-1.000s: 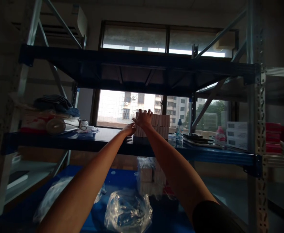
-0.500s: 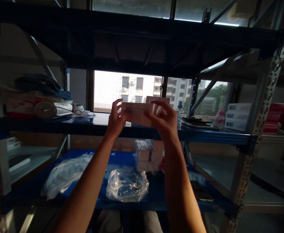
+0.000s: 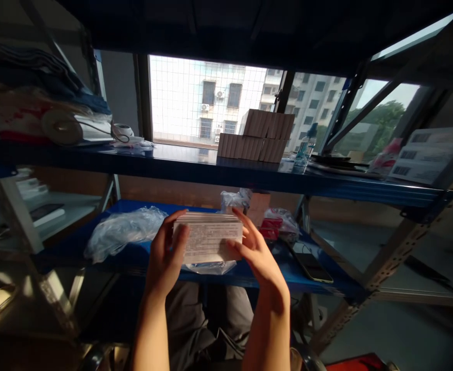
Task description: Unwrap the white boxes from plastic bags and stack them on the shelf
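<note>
Between my two hands is a stack of thin, flat white boxes [image 3: 208,242], its front covered in small printed text and its layered edges showing along the top. My left hand [image 3: 168,252] grips the left end, thumb across the front. At the right end my right hand [image 3: 255,250] holds it with the thumb on the printed face and fingers behind. The stack is above the front of the lower blue shelf, partly covering a clear plastic bag [image 3: 211,267]. More thin boxes [image 3: 255,136] stand in two tiers on the upper shelf by the window.
Crumpled plastic [image 3: 126,232] lies left on the lower blue shelf [image 3: 164,203]. To the right are a red packet [image 3: 270,228] and a phone [image 3: 313,266]. The upper shelf edge [image 3: 164,169] crosses above my hands and bears a bottle [image 3: 303,149] and white boxes [image 3: 419,154].
Both hands have come down from the upper shelf's height with the stack, which now shows its printed face. My view has shifted, uncovering the tiered boxes by the window.
</note>
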Motion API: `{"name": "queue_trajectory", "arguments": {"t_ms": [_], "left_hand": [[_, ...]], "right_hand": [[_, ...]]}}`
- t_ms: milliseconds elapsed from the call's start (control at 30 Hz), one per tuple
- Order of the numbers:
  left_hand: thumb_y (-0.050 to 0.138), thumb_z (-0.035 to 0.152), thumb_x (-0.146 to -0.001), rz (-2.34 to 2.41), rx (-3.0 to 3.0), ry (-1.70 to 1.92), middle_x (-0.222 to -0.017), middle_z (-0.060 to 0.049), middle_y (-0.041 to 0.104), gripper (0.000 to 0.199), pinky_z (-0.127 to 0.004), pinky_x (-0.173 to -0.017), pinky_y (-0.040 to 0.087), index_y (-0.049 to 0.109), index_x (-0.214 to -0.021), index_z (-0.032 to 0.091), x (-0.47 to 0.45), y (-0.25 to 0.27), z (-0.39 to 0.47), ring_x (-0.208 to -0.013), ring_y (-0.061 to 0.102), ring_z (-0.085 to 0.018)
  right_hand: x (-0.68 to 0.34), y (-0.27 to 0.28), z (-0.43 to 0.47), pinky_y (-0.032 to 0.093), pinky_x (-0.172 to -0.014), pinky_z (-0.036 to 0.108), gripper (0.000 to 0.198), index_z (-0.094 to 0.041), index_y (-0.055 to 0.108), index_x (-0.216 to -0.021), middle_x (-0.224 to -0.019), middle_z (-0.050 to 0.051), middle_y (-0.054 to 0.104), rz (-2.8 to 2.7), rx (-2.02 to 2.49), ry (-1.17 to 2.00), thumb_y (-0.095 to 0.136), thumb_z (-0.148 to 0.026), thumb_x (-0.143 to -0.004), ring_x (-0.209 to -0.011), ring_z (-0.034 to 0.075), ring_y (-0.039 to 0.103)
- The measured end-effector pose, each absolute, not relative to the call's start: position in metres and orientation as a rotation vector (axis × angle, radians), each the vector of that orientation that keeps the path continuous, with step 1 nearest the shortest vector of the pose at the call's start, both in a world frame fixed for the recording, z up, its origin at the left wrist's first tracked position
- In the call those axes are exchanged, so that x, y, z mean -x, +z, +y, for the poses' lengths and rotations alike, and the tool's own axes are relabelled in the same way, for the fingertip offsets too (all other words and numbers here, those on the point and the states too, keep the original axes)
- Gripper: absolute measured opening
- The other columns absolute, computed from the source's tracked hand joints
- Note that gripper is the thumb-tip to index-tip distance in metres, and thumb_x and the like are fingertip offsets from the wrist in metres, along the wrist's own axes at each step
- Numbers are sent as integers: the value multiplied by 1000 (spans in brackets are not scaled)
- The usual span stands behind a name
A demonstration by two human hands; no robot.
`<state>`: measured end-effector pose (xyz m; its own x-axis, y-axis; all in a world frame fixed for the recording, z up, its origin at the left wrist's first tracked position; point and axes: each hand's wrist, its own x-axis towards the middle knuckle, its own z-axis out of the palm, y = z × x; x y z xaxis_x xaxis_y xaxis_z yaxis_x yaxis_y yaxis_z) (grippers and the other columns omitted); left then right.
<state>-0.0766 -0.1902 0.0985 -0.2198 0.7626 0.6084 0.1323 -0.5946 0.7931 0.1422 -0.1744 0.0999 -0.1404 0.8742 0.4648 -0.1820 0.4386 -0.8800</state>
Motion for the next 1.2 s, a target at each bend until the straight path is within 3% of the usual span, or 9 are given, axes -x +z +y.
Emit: {"name": "queue_trajectory", "arguments": {"t_ms": [167,267,367,500,600,767,900,1100,1200], "left_hand": [[79,56,-87,902,-1646,1845,-139,-10,68,74,-36,-106,56,54,-150,28,84,82,-177,-126,67,-29],[83,58,-82,785,-1685,1750,-151,-14,60,91,-40,-114,52,47,-158,25,95,78,-172,-142,56,-34],[90,48,-76,775,-1699,1608,-164,-15,48,90,-43,-116,52,52,-155,27,106,70,-169,-153,43,-37],[92,29,-73,832,-1728,1394,-172,-9,36,88,-39,-100,63,51,-151,40,110,61,-172,-143,56,-34],[89,22,-74,835,-1735,1406,-173,-8,32,80,-34,-95,64,54,-144,39,106,60,-173,-137,61,-31],[84,17,-73,866,-1698,1452,-162,-11,50,91,-29,-91,63,48,-154,38,105,59,-167,-133,63,-27],[84,22,-74,963,-1659,1481,-147,-11,63,94,-31,-95,62,45,-159,35,104,53,-159,-129,66,-27],[95,32,-67,946,-1592,1507,-144,-12,66,105,-33,-90,65,46,-160,30,97,41,-147,-124,69,-29],[91,41,-75,937,-1557,1568,-144,-14,68,95,-35,-95,64,48,-158,26,87,39,-140,-122,71,-29]], "right_hand": [[-138,73,-170,59,-108,52,84,-53,61,-142,-146,-1,67,-1425,676,1132,92,-30,-67,-135,32,65],[-139,76,-173,53,-116,51,82,-44,61,-142,-147,3,66,-1445,660,1031,92,-28,-68,-139,31,61],[-143,76,-174,55,-113,51,85,-35,58,-140,-148,8,65,-1448,687,881,94,-26,-63,-137,33,62],[-147,69,-172,63,-96,45,79,-34,48,-138,-167,13,43,-1510,826,680,85,-34,-68,-130,34,65],[-145,66,-170,63,-93,43,71,-36,44,-137,-171,11,37,-1544,907,564,75,-35,-73,-131,32,64],[-137,66,-171,63,-92,49,76,-39,46,-144,-170,7,39,-1543,861,571,73,-43,-73,-122,33,68],[-132,64,-168,58,-109,48,76,-45,51,-147,-161,2,52,-1490,763,648,76,-42,-76,-139,31,60],[-130,53,-154,45,-123,44,82,-28,46,-157,-160,7,54,-1437,800,629,63,-25,-77,-147,29,53],[-129,47,-147,48,-119,42,84,-20,44,-158,-152,9,62,-1452,913,614,53,-22,-75,-143,27,57]]}}
